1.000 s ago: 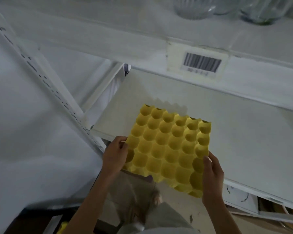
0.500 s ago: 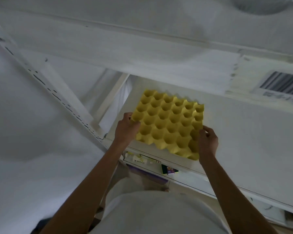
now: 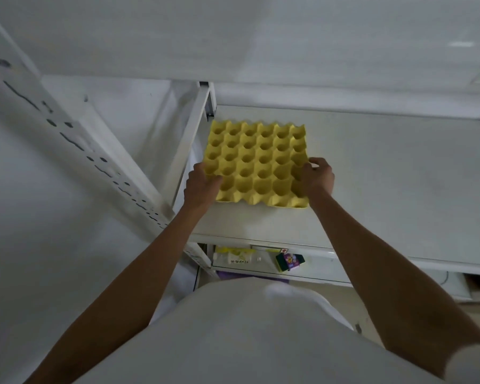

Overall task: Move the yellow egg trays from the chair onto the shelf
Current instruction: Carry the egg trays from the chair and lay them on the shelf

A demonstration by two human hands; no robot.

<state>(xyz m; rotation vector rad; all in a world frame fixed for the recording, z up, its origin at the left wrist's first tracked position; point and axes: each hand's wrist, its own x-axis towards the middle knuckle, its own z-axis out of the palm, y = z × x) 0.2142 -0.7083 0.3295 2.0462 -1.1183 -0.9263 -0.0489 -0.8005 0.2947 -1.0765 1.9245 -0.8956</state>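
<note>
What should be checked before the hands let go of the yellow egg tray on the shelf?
1. Yellow egg tray lies flat on the shelf board: ok.
2. Tray fully inside the board's front edge: ok.
3. Tray clear of the white upright post on its left: cannot tell, very close.
4. Left hand and right hand free of the tray: not ok, both touch its near corners.
5. Board beside the tray free for more trays: ok.

The egg tray was plain yellow, dimpled in a regular grid of cups. The shelf beneath was off-white. Near, a small packet showed green and purple.
</note>
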